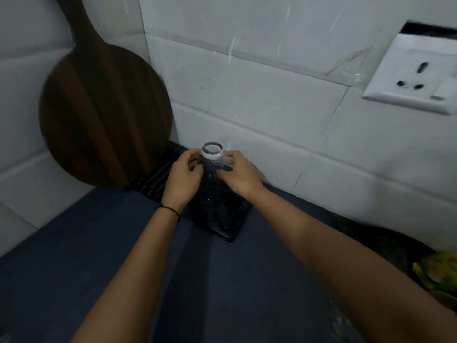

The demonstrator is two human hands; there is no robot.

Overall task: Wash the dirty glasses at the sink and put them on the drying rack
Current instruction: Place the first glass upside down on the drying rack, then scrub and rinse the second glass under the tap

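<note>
A clear glass (212, 154) stands upside down on the black drying rack (230, 229) against the tiled wall, its thick base facing up. My left hand (184, 177) grips its left side and my right hand (238, 173) grips its right side. Both hands have fingers wrapped around the lower part of the glass. The rim of the glass is hidden behind my fingers. The sink is out of view.
A round dark wooden board (103, 115) leans in the corner, its lower edge on the rack's left end. A white wall socket (415, 75) sits at the upper right. The dark blue counter (111, 243) stretches toward me. A yellow-green packet (437, 271) lies at the right edge.
</note>
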